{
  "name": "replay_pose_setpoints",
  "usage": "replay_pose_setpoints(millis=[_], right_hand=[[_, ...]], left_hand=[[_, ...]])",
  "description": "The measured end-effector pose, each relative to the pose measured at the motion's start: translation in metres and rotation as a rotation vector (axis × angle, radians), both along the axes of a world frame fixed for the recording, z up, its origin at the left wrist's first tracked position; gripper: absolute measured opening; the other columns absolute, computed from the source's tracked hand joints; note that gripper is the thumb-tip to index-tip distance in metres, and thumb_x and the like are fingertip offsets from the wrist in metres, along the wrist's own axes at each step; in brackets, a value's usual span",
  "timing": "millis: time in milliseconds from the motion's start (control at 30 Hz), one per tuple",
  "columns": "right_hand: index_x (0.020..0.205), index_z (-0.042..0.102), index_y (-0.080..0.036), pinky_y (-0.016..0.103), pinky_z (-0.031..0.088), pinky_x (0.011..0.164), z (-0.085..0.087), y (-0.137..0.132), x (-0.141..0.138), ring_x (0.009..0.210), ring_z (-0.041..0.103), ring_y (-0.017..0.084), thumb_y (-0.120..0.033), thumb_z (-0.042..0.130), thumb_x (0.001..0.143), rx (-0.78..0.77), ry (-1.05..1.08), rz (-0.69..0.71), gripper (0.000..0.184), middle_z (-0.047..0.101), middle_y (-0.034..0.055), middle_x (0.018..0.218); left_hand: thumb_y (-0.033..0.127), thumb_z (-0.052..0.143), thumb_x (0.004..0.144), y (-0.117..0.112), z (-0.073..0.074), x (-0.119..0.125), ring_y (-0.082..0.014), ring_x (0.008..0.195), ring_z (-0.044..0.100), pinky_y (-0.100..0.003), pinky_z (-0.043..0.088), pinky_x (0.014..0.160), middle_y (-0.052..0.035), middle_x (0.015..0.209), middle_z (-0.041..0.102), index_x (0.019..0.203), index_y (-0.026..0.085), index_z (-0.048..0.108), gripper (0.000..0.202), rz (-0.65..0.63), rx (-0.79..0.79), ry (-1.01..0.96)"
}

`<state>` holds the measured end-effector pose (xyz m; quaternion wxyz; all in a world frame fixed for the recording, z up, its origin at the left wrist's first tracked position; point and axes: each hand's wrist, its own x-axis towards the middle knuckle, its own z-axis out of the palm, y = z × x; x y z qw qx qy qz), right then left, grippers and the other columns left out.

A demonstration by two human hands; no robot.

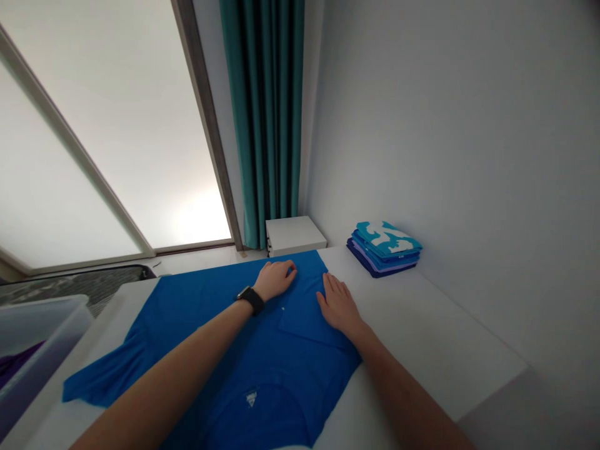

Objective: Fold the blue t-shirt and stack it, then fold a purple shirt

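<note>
A blue T-shirt [234,350] lies spread on a white table [422,325], its collar and small white logo toward me. My left hand [276,278], with a black watch on the wrist, rests on the shirt's far hem with the fingers curled as if pinching the cloth. My right hand [338,304] lies flat and open on the shirt's right edge, fingers stretched toward the far side.
A stack of folded blue and purple clothes [385,248] sits at the table's far right by the wall. A clear plastic bin [32,344] stands at the left. A small white cabinet [294,235], teal curtain [265,119] and large window lie beyond.
</note>
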<state>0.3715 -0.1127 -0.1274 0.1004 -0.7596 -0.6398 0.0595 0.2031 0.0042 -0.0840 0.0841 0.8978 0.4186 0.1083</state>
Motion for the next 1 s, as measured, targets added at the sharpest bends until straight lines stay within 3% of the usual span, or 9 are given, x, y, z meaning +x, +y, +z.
replay_pose_setpoints(millis=[233, 533, 833, 1000], right_hand=[[0.151, 0.027, -0.011, 0.043, 0.01, 0.118, -0.001, -0.002, -0.002, 0.146, 0.018, 0.024, -0.042, 0.023, 0.098, -0.016, -0.029, 0.005, 0.062, 0.024, 0.0117, 0.158], [0.152, 0.026, -0.011, 0.044, 0.009, 0.118, -0.001, -0.001, -0.002, 0.146, 0.018, 0.024, -0.043, 0.024, 0.098, -0.022, -0.021, 0.011, 0.063, 0.023, 0.0121, 0.158], [0.151, 0.027, -0.011, 0.045, 0.008, 0.118, -0.003, -0.002, -0.001, 0.146, 0.017, 0.024, -0.044, 0.023, 0.097, -0.012, -0.016, 0.011, 0.064, 0.023, 0.0112, 0.158], [0.151, 0.028, -0.01, 0.047, 0.009, 0.118, -0.005, -0.001, -0.002, 0.146, 0.018, 0.025, -0.044, 0.024, 0.097, -0.007, -0.018, 0.007, 0.064, 0.024, 0.0119, 0.158]], left_hand=[[0.04, 0.046, 0.092, 0.005, -0.015, 0.023, -0.0241, 0.09, 0.067, -0.037, 0.042, 0.086, -0.0058, 0.094, 0.072, 0.098, 0.022, 0.062, 0.025, 0.001, 0.01, 0.05], [0.032, 0.043, 0.095, 0.003, -0.019, 0.021, -0.0214, 0.092, 0.066, -0.031, 0.046, 0.078, -0.0066, 0.102, 0.07, 0.099, 0.022, 0.058, 0.019, 0.023, -0.006, 0.041], [0.028, 0.037, 0.098, 0.0, -0.022, 0.022, -0.0239, 0.092, 0.064, -0.033, 0.047, 0.075, -0.0102, 0.103, 0.067, 0.102, 0.018, 0.055, 0.021, 0.021, 0.048, 0.047], [0.025, 0.033, 0.098, -0.014, -0.013, 0.021, -0.0267, 0.111, 0.056, -0.04, 0.044, 0.091, -0.0134, 0.116, 0.062, 0.117, 0.017, 0.054, 0.029, -0.011, 0.13, 0.033]])
